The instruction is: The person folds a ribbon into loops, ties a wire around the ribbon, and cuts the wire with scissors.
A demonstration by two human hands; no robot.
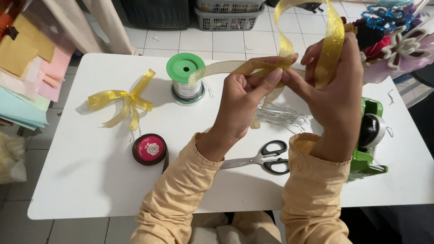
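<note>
A gold mesh ribbon [289, 43] is held above the middle of a white table [81, 180], folded into loops between two bare hands in pale yellow sleeves. The left hand [242, 101] is closed on it, thumb and forefinger pinching the gathered folds where the bands cross; the right hand [334, 95] is also closed on it, fingers curled round a loop that rises from the pinch, arches toward the far side of the table and comes back down. From the pinch a flat band runs left, its long axis nearly level, its free end hanging over a green-capped spool [185, 79] of silver wire; a short tail drops below the hands. The two thumbs meet at the crossing, so both hands sit right at the folds, with the left holding the centre and the right the loop beside it. Under the hands lies a bundle of cut wires [282, 117], and nearer the body a pair of black-handled scissors [266, 158]. A finished gold bow [124, 101] rests well to the left, a brown ribbon roll [149, 149] near it. A green tape dispenser [368, 140] stands at the right edge, coloured paper [27, 81] at the far left.
</note>
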